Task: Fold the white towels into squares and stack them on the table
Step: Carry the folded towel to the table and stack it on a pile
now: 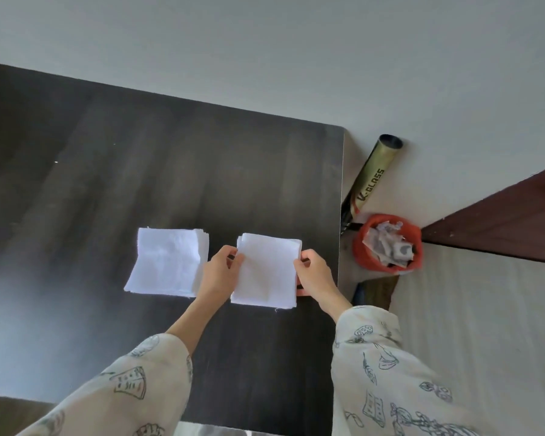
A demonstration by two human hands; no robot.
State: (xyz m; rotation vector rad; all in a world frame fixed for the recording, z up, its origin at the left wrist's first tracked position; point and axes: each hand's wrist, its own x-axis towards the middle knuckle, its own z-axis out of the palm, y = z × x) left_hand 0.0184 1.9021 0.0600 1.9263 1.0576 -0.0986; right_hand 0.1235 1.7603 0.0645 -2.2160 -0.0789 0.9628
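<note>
Gripping opposite edges of the right towel stack [266, 272], both hands near the table [139, 158] edge.

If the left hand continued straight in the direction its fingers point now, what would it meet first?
The left hand already pinches the left edge of the right towel stack, its fingers pointing right and away. Going on, it would probably push into that stack first; depth is unclear.

This looks like a room in a home. A dark wooden worktop [139, 171] stands by a plain white wall [265, 42]. On the floor sits a small red bin [364, 247] full of paper scraps. The sleeves [390, 372] look like printed pyjamas.
</note>
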